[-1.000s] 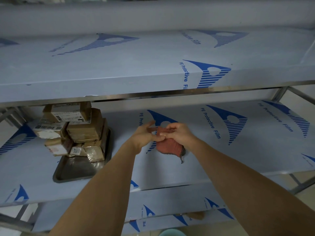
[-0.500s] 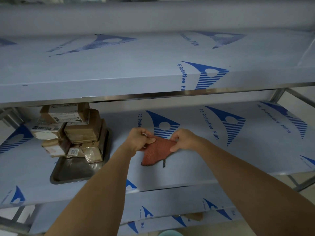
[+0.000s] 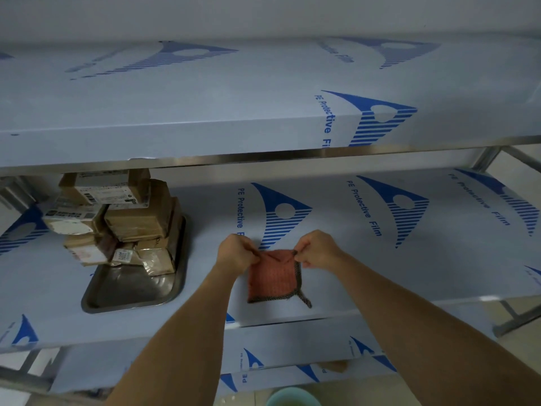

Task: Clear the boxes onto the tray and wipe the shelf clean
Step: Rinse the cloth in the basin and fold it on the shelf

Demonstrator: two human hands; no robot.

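Head view, starting close: at the bottom edge the rim of a pale green bucket (image 3: pixel 293 397) shows on the floor, and two bare forearms reach up from below toward the middle shelf (image 3: pixel 380 259), which is covered in blue-printed film. The left hand (image 3: pixel 235 253) pinches the upper left corner of a reddish cloth (image 3: pixel 270 276), fingers curled tight around it. The right hand (image 3: pixel 314 249) pinches the upper right corner in the same way. Half a second ago the cloth was bunched in a loose triangle between the hands; now it is pulled out into a square and lies almost flat on the shelf, with its dark border and a small loop showing at the near right corner. The hands have moved a little apart.

Farther left on the same shelf stands a metal tray (image 3: pixel 128 291). The cardboard boxes (image 3: pixel 123 218) are stacked on its far half, as before. Above everything runs the upper shelf (image 3: pixel 205 118).
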